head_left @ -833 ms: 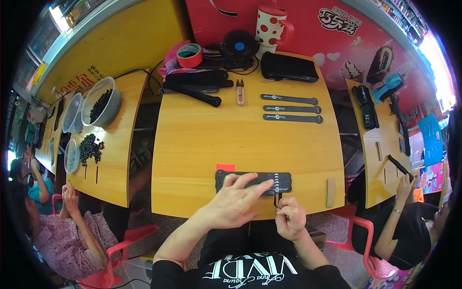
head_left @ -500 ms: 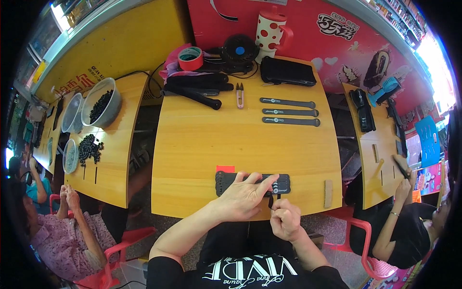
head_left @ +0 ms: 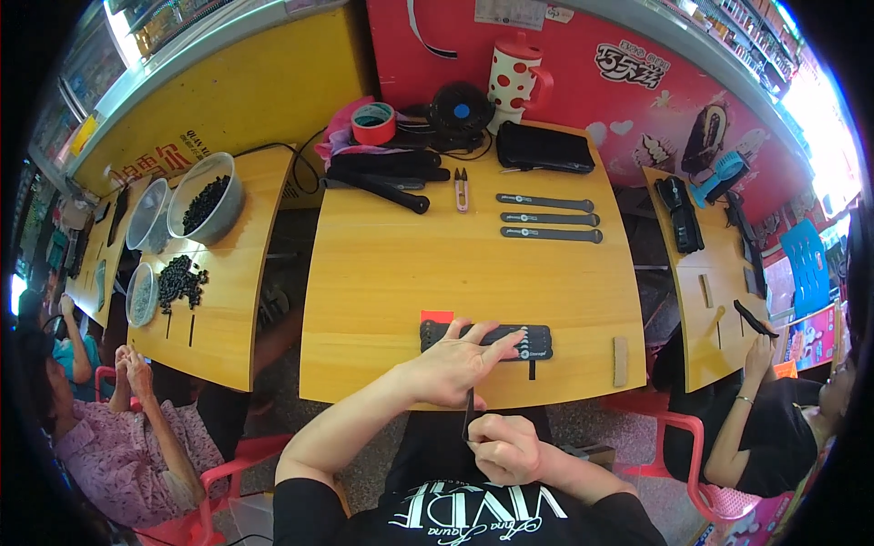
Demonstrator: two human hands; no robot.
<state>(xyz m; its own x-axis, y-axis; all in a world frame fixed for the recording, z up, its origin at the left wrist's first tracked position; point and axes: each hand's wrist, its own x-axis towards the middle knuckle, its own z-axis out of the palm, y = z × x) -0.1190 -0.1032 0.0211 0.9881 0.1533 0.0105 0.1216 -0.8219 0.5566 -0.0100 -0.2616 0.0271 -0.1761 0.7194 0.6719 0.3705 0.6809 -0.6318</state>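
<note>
My left hand [head_left: 448,371] lies with spread fingers on a stack of dark grey straps [head_left: 538,342] near the table's front edge. Closed into a fist below that edge, my right hand [head_left: 506,449] grips a thin black strip [head_left: 469,417], which runs up toward the underside of my left hand. Where the strip's upper end goes is hidden. A short black tab [head_left: 533,369] sticks out from the stack's near side. Behind the stack a red piece [head_left: 437,317] shows. Three grey straps [head_left: 550,218] lie apart in a row farther back.
Thread snips [head_left: 462,193], black straps [head_left: 382,173], a tape roll [head_left: 373,123], a fan [head_left: 461,107], a dotted tumbler [head_left: 513,77] and a black pouch [head_left: 544,148] line the back. A small tan block [head_left: 620,361] sits front right. People work at both side tables.
My right hand has moved down and left, drawing the black strip toward my body. My left hand stays on the stack. The view has shifted slightly.
</note>
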